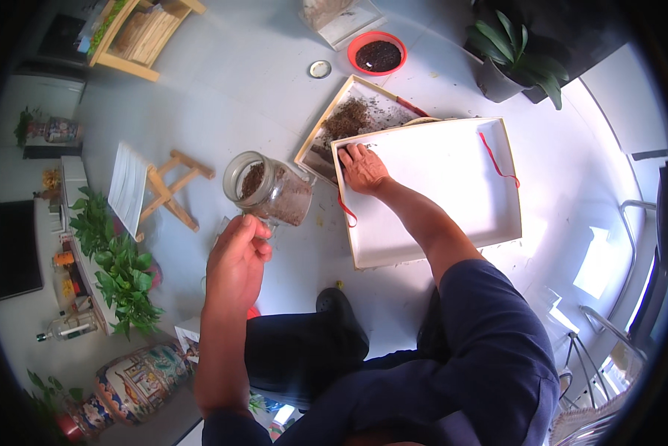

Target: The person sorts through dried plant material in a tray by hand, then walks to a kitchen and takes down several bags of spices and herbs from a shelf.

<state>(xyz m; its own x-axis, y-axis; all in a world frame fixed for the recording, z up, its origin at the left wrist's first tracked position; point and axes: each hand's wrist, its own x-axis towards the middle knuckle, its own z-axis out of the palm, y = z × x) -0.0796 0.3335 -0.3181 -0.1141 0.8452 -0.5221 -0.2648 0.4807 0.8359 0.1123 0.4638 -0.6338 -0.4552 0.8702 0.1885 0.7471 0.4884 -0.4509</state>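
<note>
My left hand (239,260) has its fingers closed at the near side of a glass jar (289,197), where its handle seems to be; the hand partly hides the grip. Brown crumbly soil (253,178) shows inside the jar, whose wide mouth is uncovered. My right hand (364,169) reaches into a shallow white box (438,193) with a pale yellow rim and red ribbons. Its fingers lie stretched in the far left corner, touching the inside, with a few dark crumbs beside them. A second shallow box (315,134), partly under the white one, holds loose brown soil (347,119).
Beyond the boxes are a red bowl (402,59) of dark soil, a round lid (320,69) and a potted plant (497,79). A folding stool (167,189) stands left of the jar. A large painted vase (144,380) is at lower left, a metal-framed chair (609,357) at right.
</note>
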